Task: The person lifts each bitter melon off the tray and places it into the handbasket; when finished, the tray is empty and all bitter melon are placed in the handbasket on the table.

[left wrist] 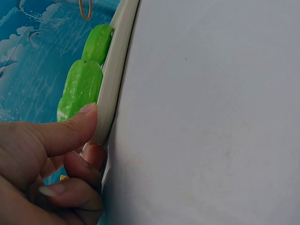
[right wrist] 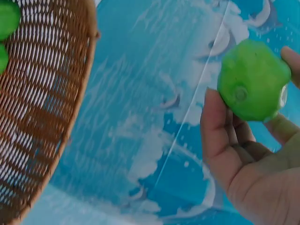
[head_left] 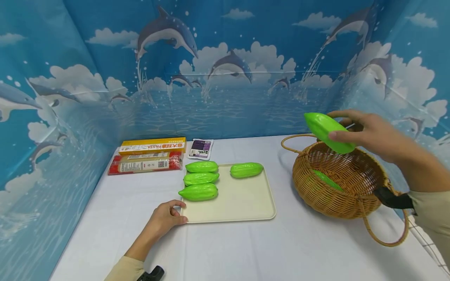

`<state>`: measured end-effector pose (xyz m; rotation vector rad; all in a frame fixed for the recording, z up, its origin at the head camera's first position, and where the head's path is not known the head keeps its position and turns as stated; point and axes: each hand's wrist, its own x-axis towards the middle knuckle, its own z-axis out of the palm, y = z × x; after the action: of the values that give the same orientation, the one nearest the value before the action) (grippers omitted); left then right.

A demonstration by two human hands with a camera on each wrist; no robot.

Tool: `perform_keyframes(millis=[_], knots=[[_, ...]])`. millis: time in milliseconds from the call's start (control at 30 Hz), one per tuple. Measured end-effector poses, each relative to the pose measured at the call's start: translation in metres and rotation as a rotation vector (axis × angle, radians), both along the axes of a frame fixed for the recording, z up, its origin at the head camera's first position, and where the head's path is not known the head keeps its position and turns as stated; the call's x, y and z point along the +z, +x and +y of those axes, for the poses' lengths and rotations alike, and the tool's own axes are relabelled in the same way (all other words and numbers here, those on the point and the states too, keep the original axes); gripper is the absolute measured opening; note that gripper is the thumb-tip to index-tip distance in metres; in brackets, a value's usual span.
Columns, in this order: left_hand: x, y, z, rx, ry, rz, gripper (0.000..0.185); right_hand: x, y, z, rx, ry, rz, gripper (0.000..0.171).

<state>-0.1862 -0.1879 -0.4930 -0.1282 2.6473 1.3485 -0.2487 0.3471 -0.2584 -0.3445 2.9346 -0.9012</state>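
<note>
My right hand [head_left: 369, 134] holds a green toy bitter melon [head_left: 325, 130] above the wicker basket [head_left: 316, 197], fingers and thumb around it. In the right wrist view, the blunt end of this bitter melon [right wrist: 255, 79] faces the camera. Inside the basket lie more green bitter melons [right wrist: 7, 21]. My left hand [head_left: 163, 218] pinches the near left corner of a cream tray [head_left: 239, 203], with the thumb [left wrist: 77, 124] at its rim. Three bitter melons [head_left: 200, 178] are stacked in a column along the tray's left side. Another bitter melon [head_left: 247, 170] lies at its far right.
Behind the tray on the left are a yellow pasta box [head_left: 152, 145] and red-ended noodle packs [head_left: 145, 163]. A small purple and white packet [head_left: 200, 149] lies beside them. The basket's loop handles [head_left: 390, 244] stick out on two sides. A dolphin-print curtain [head_left: 225, 101] encloses the white table.
</note>
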Motion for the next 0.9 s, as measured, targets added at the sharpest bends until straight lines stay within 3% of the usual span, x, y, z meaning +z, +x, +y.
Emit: perform_keyframes(millis=[467,900], knots=[[0.001,-0.001,0.001,0.011,-0.025,-0.010,0.039,-0.016,-0.034,0.054,-0.025,-0.011,-0.135,0.077],[-0.003,-0.003,0.001,0.003,-0.024,-0.006,0.039,-0.054,-0.053,0.085,0.143,0.097,-0.302,0.068]])
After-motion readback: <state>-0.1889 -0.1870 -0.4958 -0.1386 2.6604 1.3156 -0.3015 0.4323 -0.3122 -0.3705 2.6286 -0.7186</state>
